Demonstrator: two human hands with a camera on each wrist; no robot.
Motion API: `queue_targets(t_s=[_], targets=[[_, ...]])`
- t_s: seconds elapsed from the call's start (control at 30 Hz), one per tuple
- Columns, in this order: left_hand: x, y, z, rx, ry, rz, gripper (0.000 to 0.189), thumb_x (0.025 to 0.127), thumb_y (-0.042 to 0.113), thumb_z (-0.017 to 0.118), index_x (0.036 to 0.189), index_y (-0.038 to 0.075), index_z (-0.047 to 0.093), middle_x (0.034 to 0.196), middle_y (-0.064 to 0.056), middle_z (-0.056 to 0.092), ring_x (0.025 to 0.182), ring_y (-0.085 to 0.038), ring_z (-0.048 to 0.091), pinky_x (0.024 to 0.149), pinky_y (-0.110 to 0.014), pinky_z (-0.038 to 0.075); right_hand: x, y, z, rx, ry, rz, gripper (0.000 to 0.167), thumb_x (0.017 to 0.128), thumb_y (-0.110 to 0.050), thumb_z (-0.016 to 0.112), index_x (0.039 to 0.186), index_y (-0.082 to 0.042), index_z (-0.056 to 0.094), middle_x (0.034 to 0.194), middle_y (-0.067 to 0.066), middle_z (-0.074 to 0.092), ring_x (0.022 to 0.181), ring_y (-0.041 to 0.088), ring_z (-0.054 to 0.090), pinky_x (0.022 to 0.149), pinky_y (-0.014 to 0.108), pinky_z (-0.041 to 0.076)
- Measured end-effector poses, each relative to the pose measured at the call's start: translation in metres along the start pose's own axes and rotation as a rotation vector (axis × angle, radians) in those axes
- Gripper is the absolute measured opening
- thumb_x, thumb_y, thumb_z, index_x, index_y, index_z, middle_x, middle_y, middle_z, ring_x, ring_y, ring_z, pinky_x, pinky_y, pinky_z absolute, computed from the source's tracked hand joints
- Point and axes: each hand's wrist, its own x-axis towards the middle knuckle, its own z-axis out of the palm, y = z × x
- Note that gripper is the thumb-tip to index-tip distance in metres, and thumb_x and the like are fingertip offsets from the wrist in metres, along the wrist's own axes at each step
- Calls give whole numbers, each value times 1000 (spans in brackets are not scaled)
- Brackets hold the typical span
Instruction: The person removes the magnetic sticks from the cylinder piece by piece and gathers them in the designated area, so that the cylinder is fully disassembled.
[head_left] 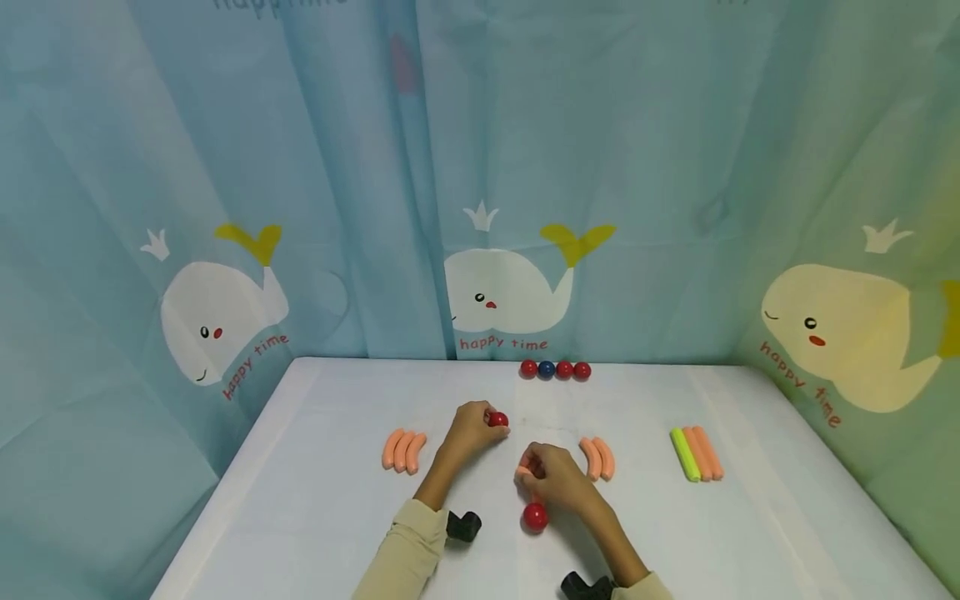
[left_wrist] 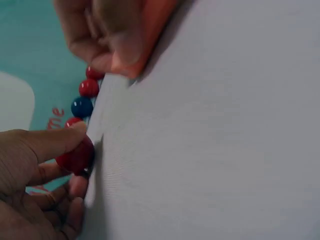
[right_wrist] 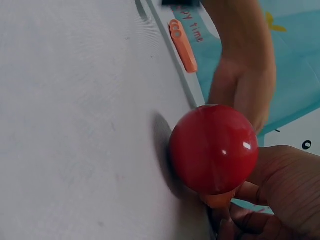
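Note:
My left hand [head_left: 472, 432] pinches a red ball [left_wrist: 77, 157] between thumb and fingers, close over the white table. To its right and nearer the front, my right hand [head_left: 557, 479] grips an orange sausage-shaped piece [left_wrist: 156, 22], mostly covered by the fingers in the head view. A second red ball [head_left: 536, 517] sits on the table just in front of the right hand. In the right wrist view this ball [right_wrist: 214, 150] hides part of the orange piece and fingers.
Along the back edge stands a row of red balls [head_left: 564, 370] with one blue ball [head_left: 547, 370]. Three curved orange pieces [head_left: 403, 451] lie left, two more [head_left: 597, 459] right of the right hand. Farther right, a green stick [head_left: 686, 455] lies beside two orange sticks [head_left: 708, 454].

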Motion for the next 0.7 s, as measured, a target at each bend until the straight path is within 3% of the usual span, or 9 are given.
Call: queue_targets(t_s=[0.13,0.4,0.7], targets=[[23,-1,4,-57,9,-15,32,80,21,80,101,0,69,87,-7,63,78,-14,52,69,-28,48,-1,1,0,4,0,-16,10,84,-8,70,88,-9,61,75,-4,55,68,5,49,61,19,44],[56,-3,19,-178,124,-76,32,77,21,83,100,3,70,90,-7,66,84,-16,56,77,-34,49,-3,2,0,-11,2,6,9,85,-9,70,87,-10,61,75,-5,55,68,5,49,61,20,43],[77,-4,25,-156,254,-120,32,78,20,83,103,6,70,92,-6,66,85,-17,59,78,-33,50,-2,-1,-1,-21,18,-36,9,86,-11,70,87,-10,62,75,-5,56,68,3,48,62,19,44]])
